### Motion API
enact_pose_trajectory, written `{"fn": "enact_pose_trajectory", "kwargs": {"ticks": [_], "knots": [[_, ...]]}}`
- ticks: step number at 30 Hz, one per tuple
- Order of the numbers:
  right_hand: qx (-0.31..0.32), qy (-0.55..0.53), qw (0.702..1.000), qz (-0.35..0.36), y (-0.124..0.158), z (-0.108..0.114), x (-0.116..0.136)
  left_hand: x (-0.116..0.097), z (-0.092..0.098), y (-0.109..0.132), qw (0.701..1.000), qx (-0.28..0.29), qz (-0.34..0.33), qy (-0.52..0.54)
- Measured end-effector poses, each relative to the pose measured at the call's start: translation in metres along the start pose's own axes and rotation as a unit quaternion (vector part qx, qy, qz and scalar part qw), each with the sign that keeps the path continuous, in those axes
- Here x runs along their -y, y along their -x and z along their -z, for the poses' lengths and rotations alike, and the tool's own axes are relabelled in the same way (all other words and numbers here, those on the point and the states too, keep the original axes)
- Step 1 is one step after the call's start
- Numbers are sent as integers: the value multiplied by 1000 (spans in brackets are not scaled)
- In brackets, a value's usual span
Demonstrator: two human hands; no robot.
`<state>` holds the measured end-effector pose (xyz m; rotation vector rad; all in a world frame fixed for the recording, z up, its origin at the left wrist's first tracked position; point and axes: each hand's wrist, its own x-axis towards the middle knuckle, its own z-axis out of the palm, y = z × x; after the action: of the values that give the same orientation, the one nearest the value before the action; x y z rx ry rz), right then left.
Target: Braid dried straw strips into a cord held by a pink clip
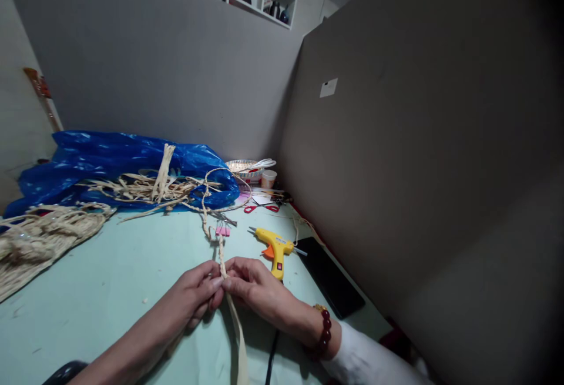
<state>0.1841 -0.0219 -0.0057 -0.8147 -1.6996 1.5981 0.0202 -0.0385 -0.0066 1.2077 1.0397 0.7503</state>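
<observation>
A pale braid of plant fibre [221,250] runs toward me from a pink binder clip [222,231] on the table. My left hand [200,288] pinches the braid from the left, fingers closed. From the other side my right hand [251,285] grips it too, thumb and fingertips meeting the left ones. Below both hands a loose flat strip [240,344] hangs toward the near edge. A yellow glue gun [277,244] with an orange trigger lies just beyond my right hand.
A blue plastic bag [118,153] with loose fibre strips [145,188] lies at the back. A woven piece [48,238] rests at left. Red-handled scissors [261,208], a paper cup [268,178] and a black flat device [328,279] sit toward the right partition [396,167].
</observation>
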Motion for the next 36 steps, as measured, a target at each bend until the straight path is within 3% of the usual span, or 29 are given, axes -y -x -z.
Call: {"fn": "enact_pose_trajectory", "kwargs": {"ticks": [3, 8, 10, 14, 18, 22, 29, 33, 36], "knots": [[18, 28, 999, -16, 1, 0, -2, -3, 1, 1, 998, -20, -6, -54], [10, 204, 979, -7, 10, 0, 10, -1, 6, -2, 984, -35, -25, -172], [-13, 291, 957, -1, 14, -1, 16, 1, 7, -3, 971, -61, -34, -229], [-61, 463, 884, 11, 19, -5, 19, -1, 7, -1, 944, -90, -45, -315], [-73, 530, 841, 77, 19, -9, 13, -5, 5, 2, 935, -101, -38, -339], [-46, 552, 819, 150, 19, -11, 5, -3, 3, 2, 942, -103, -36, -317], [52, 576, 788, 210, 21, -10, 1, -1, 3, 1, 989, -39, 5, -143], [65, 567, 789, 228, 23, -11, 8, -2, 3, 1, 996, -22, 26, -87], [41, 532, 819, 211, 25, -14, 14, 0, 4, 0, 996, -26, 9, -86]]}}
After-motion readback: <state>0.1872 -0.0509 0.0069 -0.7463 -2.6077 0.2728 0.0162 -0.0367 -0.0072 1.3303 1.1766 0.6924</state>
